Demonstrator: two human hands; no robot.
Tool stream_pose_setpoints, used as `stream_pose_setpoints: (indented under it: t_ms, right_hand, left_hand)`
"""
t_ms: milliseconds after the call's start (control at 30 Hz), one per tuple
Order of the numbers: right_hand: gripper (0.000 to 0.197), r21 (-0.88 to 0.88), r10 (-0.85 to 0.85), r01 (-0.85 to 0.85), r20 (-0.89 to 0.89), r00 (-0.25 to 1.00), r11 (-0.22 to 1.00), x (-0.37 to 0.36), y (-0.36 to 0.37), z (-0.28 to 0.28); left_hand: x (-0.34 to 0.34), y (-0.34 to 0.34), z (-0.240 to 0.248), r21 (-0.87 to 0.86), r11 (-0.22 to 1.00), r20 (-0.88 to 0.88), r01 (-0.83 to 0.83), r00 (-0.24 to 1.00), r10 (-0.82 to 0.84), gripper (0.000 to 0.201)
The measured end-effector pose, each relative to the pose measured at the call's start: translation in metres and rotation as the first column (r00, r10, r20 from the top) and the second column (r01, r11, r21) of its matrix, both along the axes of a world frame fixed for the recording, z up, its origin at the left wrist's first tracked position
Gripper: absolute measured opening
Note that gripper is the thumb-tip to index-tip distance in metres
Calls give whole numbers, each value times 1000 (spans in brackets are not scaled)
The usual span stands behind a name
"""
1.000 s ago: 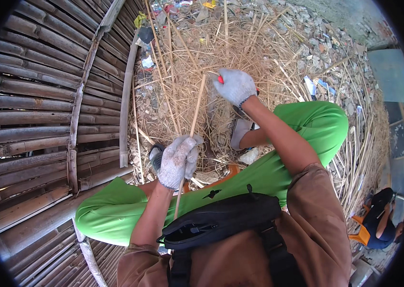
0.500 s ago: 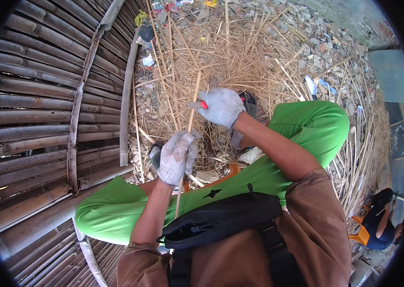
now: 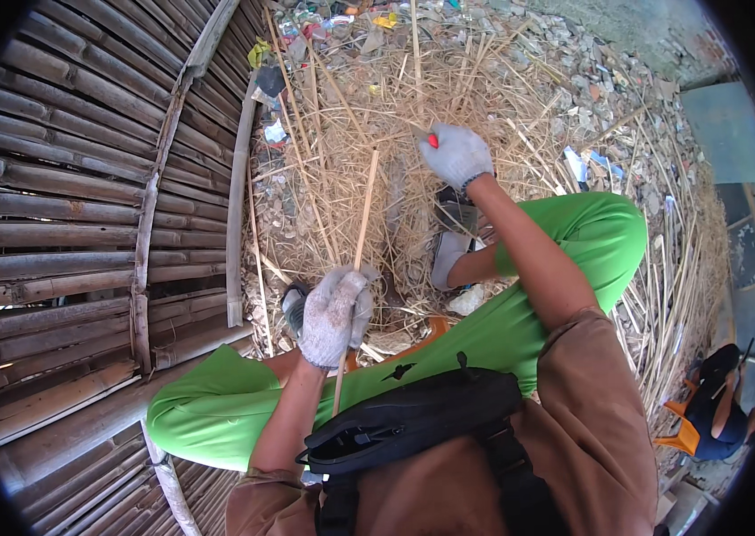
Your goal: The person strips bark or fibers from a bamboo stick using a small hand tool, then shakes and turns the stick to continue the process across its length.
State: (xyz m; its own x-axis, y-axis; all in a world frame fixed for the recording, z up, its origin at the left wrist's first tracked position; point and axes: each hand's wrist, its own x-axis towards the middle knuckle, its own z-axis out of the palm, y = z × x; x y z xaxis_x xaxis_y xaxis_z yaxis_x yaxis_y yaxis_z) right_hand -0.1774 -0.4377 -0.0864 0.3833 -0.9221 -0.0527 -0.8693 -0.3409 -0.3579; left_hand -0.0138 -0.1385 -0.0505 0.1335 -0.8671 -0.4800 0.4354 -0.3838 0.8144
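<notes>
The left hand (image 3: 335, 308), in a whitish knit glove, pinched a long, pale, narrow bamboo-like strip (image 3: 365, 223), which slanted above the littered ground (image 3: 593, 112), well inside its left edge, lower end by the person's lap. The right hand (image 3: 456, 155), similarly gloved, had its grip closed around a small red-handled knife (image 3: 433, 140), blade apart from the strip. The step seemed to be shaving the strip, between strokes; another stroke would call for setting the blade against it, left grip firm.

From left to right come wall (image 3: 65, 234), strip (image 3: 367, 210) and knife (image 3: 433, 140).
</notes>
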Motion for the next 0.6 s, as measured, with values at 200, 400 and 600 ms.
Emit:
stream_pose_setpoints:
  t_ms: [200, 400, 600]
  right_hand:
    - [38, -8, 310, -313, 155, 938, 950, 33, 72, 5]
    - [36, -6, 497, -498, 61, 866, 867, 39, 88, 3]
    - [37, 48, 417, -417, 7, 909, 908, 42, 74, 3]
  left_hand:
    - [5, -9, -9, -16, 999, 89, -45, 995, 46, 35]
    - [4, -7, -7, 1, 997, 92, -72, 993, 72, 33]
    - [3, -11, -4, 21, 999, 121, -49, 992, 46, 33]
